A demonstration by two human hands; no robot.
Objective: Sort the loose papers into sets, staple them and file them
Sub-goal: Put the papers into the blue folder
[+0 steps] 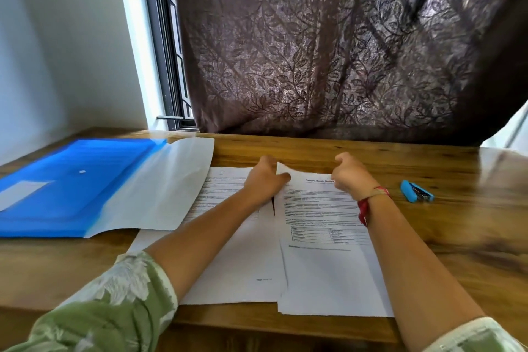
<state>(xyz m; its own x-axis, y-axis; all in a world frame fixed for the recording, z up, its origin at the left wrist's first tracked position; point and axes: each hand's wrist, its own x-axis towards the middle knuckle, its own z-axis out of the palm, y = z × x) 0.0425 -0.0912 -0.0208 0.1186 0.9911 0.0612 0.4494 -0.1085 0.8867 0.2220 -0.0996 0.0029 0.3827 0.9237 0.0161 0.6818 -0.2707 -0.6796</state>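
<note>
Two piles of printed white paper lie side by side on the wooden table: a left pile (243,260) and a right pile (323,271) with a table printed on its top sheet. My left hand (264,180) pinches the lifted top-left corner of the right pile's top sheet. At that sheet's top edge, my right hand (350,173) is curled; whether it grips the paper is unclear. A blue plastic folder (65,188) lies open at the left, its clear flap (168,180) over the left pile's corner. A small blue stapler (415,191) rests to the right of the papers.
A dark patterned curtain (328,46) hangs just behind the table's far edge, with a window frame (168,66) and white wall to its left. The table's front edge (257,328) runs under my forearms. Bare wood (457,237) shows right of the papers.
</note>
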